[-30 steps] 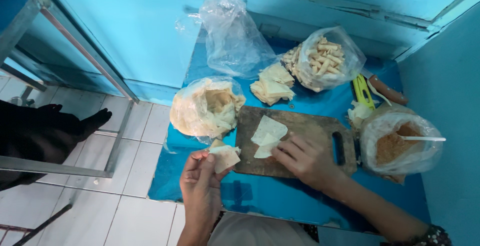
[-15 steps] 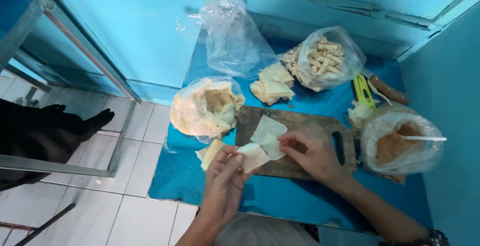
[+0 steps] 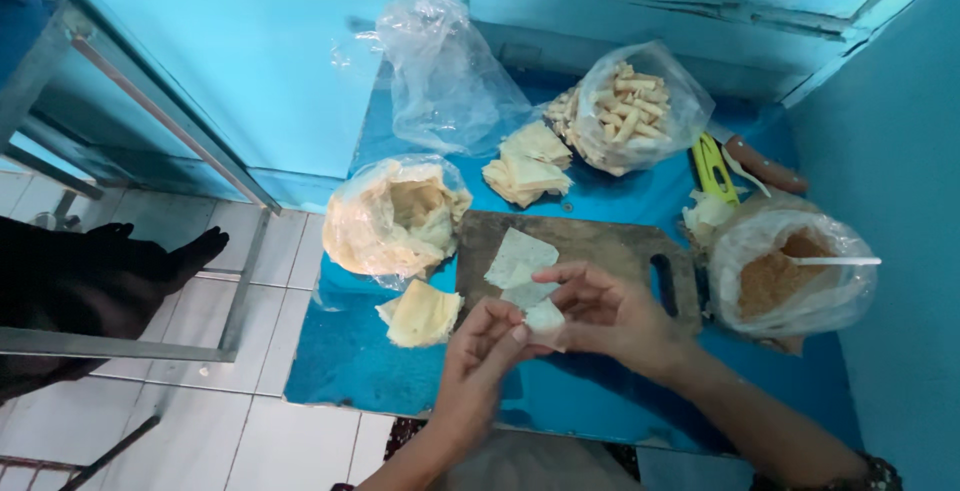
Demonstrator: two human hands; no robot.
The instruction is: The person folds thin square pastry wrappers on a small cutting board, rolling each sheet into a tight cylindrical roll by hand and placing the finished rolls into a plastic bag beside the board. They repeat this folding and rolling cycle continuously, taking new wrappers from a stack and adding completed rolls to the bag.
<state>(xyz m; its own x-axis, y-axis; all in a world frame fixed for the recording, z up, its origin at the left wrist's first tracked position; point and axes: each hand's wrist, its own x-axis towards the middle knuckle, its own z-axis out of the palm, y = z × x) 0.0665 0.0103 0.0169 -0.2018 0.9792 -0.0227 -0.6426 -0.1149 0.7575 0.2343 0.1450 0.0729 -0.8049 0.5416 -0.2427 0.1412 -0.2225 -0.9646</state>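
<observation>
My left hand [image 3: 482,357] and my right hand [image 3: 607,312] meet over the near edge of a dark wooden cutting board [image 3: 600,249]. Together they pinch a small pale pastry sheet [image 3: 545,317] between the fingertips. More thin pale sheets [image 3: 518,259] lie flat on the board just beyond my hands. A small pile of yellowish wrapper pieces [image 3: 423,313] rests on the blue table [image 3: 340,371] to the left of my left hand.
A plastic bag of wrappers [image 3: 393,217] sits left of the board, a bag of rolled pastries [image 3: 628,107] and a stack of folded sheets [image 3: 527,164] behind it. At right stands a bag of brown filling [image 3: 785,276] with a white spoon. A metal frame [image 3: 120,111] stands left.
My left hand has set down the yellowish wrapper pile on the table and moved right to join my right hand on a small sheet at the board's near edge.
</observation>
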